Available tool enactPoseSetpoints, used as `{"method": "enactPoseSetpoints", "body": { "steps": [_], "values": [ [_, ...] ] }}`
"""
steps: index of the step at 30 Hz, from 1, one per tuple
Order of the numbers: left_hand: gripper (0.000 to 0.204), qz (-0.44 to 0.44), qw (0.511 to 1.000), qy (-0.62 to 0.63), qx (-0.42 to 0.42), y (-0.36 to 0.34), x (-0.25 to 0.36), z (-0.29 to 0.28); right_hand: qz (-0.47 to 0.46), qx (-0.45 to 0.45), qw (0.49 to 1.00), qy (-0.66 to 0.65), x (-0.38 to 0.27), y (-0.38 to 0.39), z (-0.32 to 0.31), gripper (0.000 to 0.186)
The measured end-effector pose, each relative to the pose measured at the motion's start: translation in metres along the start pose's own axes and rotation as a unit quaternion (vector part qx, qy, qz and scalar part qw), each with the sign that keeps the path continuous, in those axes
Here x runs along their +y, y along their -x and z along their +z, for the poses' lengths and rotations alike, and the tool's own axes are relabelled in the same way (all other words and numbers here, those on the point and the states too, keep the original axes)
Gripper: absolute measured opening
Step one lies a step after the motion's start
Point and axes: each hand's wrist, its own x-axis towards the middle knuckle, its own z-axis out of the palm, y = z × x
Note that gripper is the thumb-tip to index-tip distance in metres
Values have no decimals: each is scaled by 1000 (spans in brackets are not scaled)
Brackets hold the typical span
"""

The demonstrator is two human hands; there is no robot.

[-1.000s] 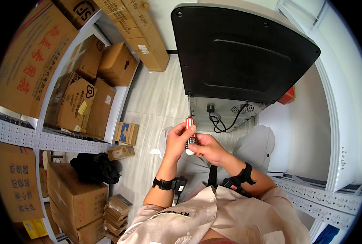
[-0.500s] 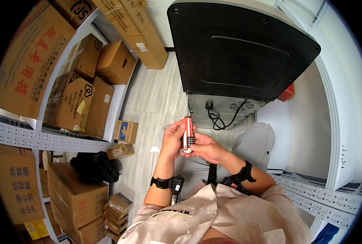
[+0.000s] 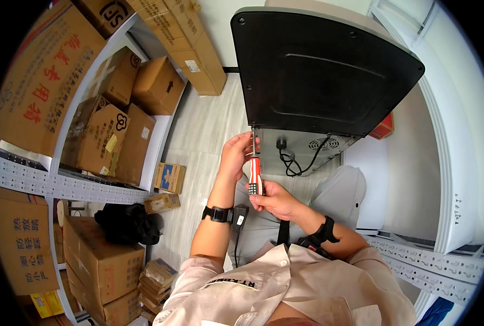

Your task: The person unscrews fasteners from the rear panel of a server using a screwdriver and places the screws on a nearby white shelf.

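A screwdriver [image 3: 255, 173] with a red, white and black handle points up at the lower left corner of a big appliance's black back panel [image 3: 321, 76]. My right hand [image 3: 272, 199] grips the handle's lower end. My left hand [image 3: 235, 155] holds the metal shaft near the tip, fingers curled around it just under the panel's edge. Both wrists wear black bands.
Below the panel is a grey base with a coiled black power cord and plug [image 3: 290, 158]. A white shelf unit [image 3: 62, 185] on the left holds several cardboard boxes [image 3: 109, 136]. Small boxes [image 3: 168, 177] and a black bag [image 3: 126, 223] lie on the floor. White racking [image 3: 443, 266] stands right.
Both hands have lifted the screwdriver upward, from in front of my lap to the panel's lower left corner. The tool now stands upright with its tip at the panel.
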Motion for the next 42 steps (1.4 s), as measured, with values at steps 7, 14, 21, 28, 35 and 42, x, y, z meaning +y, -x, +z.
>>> {"method": "enactPoseSetpoints", "body": {
  "steps": [7, 14, 21, 28, 35, 42],
  "values": [
    [22, -25, 998, -50, -4, -25, 5, 2, 9, -20, 1000, -7, -5, -7, 5, 26],
    [16, -20, 997, -77, -3, -25, 8, 1, 15, -16, 999, 30, -18, -2, 0, 49],
    [17, -15, 994, -108, -7, -30, 7, -2, 27, -69, 997, -10, -15, 2, -18, 48],
    [19, -1, 990, -143, -2, -29, 11, 0, 1, -33, 997, 73, -20, 3, -13, 37],
    [20, 34, 979, -201, 10, -30, 13, 1, -6, 9, 994, 113, -23, 5, 0, 24],
    [21, 0, 988, -157, 4, -28, 15, 3, -17, -7, 995, 103, -28, 4, -5, 28]
  ]
}}
